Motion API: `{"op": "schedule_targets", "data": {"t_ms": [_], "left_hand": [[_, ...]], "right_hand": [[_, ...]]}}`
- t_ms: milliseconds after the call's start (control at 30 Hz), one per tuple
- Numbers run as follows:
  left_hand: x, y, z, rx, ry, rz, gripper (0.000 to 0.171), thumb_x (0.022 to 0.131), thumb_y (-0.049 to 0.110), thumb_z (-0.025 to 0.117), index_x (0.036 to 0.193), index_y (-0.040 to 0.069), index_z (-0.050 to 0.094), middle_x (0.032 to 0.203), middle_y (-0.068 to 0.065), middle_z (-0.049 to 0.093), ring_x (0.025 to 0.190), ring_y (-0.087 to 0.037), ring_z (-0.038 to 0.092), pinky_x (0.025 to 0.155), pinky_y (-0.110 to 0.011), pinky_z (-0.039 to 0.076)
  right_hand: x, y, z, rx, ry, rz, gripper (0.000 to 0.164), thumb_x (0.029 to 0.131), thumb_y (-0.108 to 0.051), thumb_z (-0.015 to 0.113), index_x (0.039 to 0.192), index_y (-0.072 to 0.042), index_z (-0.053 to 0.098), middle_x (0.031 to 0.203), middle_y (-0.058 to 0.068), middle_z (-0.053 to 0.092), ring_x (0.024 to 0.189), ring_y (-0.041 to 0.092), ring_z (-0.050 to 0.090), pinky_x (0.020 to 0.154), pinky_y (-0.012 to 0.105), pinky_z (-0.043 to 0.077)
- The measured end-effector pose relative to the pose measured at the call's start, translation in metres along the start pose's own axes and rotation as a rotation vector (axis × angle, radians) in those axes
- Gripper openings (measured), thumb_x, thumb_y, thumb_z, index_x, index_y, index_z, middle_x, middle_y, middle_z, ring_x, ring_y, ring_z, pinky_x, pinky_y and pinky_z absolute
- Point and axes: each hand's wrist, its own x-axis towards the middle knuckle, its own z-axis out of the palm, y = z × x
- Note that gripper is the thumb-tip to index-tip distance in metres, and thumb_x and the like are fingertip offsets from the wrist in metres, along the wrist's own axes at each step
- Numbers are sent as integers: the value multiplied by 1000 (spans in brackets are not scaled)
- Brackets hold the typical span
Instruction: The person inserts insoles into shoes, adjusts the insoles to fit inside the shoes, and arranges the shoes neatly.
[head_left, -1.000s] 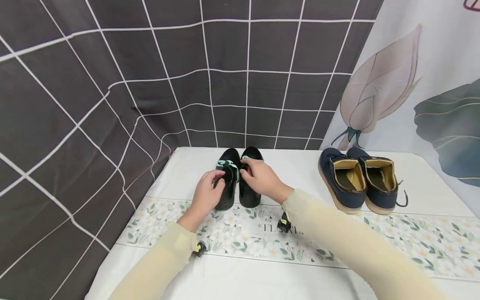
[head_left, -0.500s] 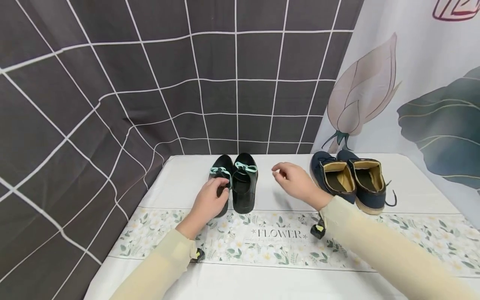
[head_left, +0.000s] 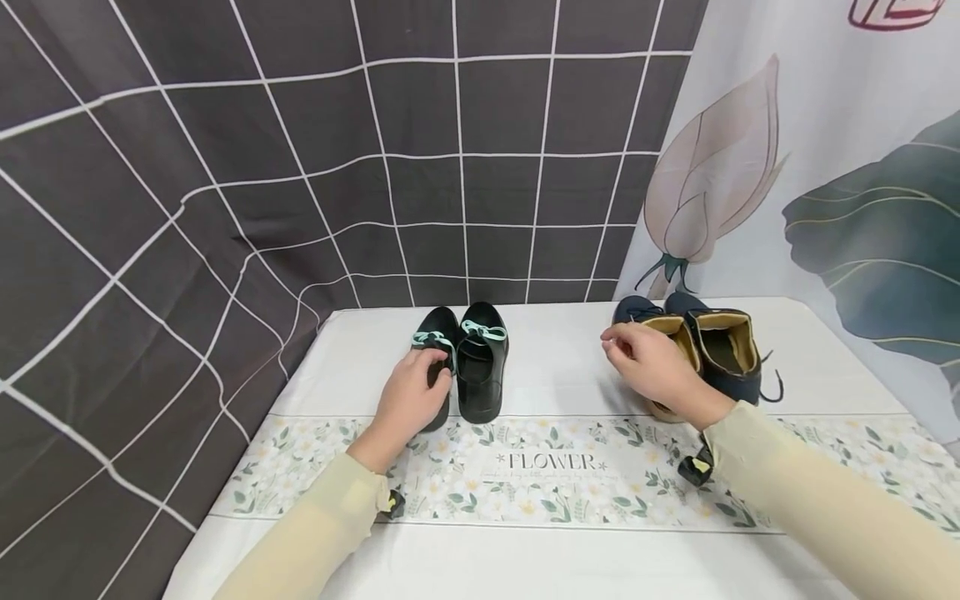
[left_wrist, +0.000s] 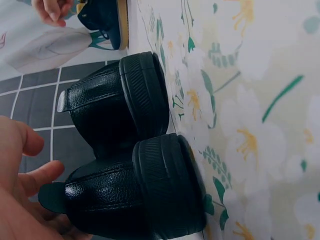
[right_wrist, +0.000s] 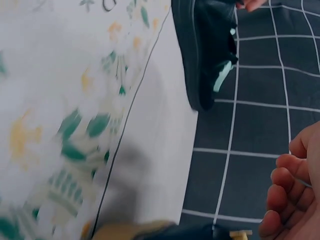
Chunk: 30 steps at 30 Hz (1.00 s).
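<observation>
A pair of black shoes with mint-green laces stands side by side on the white cloth. My left hand is over the left black shoe, partly hiding its opening. In the left wrist view its thumb and fingers are spread beside the heel tab of that black shoe, without a visible grip. The right black shoe is untouched. My right hand hovers with loosely bent fingers and holds nothing. It partly covers the left one of two navy shoes with tan linings.
The white cloth has a floral band with the printed word FLOWER. Behind it hangs a dark grey curtain with white grid lines. A loose lace trails beside the right navy shoe.
My right hand has left the right black shoe and moved right, to the navy shoes. My left hand stays at the left black shoe. The head view has shifted slightly.
</observation>
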Motion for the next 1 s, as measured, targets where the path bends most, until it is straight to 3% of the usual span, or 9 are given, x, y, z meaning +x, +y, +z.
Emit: {"op": "schedule_targets", "data": {"t_ms": [233, 433, 600, 700, 767, 833, 900, 1000], "left_hand": [[5, -1, -7, 70, -43, -37, 39, 101, 33, 52, 128, 8, 62, 126, -11, 64, 117, -31, 59, 99, -47, 48], [10, -1, -9, 116, -96, -76, 42, 101, 37, 50, 125, 6, 62, 118, -12, 67, 105, -29, 65, 91, -45, 52], [19, -1, -6, 216, -154, -88, 42, 101, 42, 48, 108, 5, 66, 99, -12, 69, 85, -28, 65, 78, -43, 53], [28, 3, -7, 267, -245, -116, 49, 102, 49, 43, 93, 7, 67, 88, -11, 68, 74, -26, 63, 71, -41, 52], [35, 9, -9, 292, -321, -148, 54, 102, 54, 39, 88, 10, 68, 91, -12, 69, 75, -26, 63, 70, -41, 52], [42, 16, -10, 312, -383, -180, 57, 101, 57, 38, 86, 12, 69, 96, -11, 70, 80, -25, 65, 72, -40, 53], [49, 23, -10, 327, -435, -211, 56, 101, 58, 40, 84, 14, 70, 96, -8, 70, 81, -24, 65, 70, -39, 52], [55, 30, -6, 330, -469, -253, 52, 100, 55, 46, 100, 10, 73, 103, -9, 70, 85, -25, 65, 71, -39, 52]], "right_hand": [[-9, 19, -25, -104, 17, 24, 24, 101, -22, 52, 106, -5, 68, 93, 9, 66, 75, 21, 58, 68, 42, 47], [-13, 39, -45, -169, -37, 128, 20, 98, -21, 53, 93, -3, 57, 77, 9, 57, 66, 23, 53, 60, 37, 41], [-15, 58, -53, -221, -148, 258, 33, 96, -29, 54, 87, 3, 51, 74, 16, 53, 63, 28, 53, 55, 38, 41], [-13, 67, -57, -252, -275, 320, 48, 97, -32, 53, 93, 16, 50, 77, 24, 57, 65, 33, 59, 56, 45, 48], [-9, 72, -59, -260, -363, 341, 54, 98, -34, 51, 94, 19, 54, 81, 28, 61, 69, 35, 62, 62, 49, 51], [-3, 77, -61, -260, -438, 348, 56, 99, -37, 50, 98, 18, 59, 88, 31, 64, 76, 38, 65, 69, 52, 53], [3, 83, -62, -239, -487, 353, 52, 98, -40, 49, 95, 9, 66, 93, 29, 66, 80, 37, 64, 75, 52, 52], [11, 89, -62, -225, -534, 363, 54, 98, -43, 49, 100, 8, 67, 103, 32, 65, 88, 41, 63, 82, 56, 51]]}}
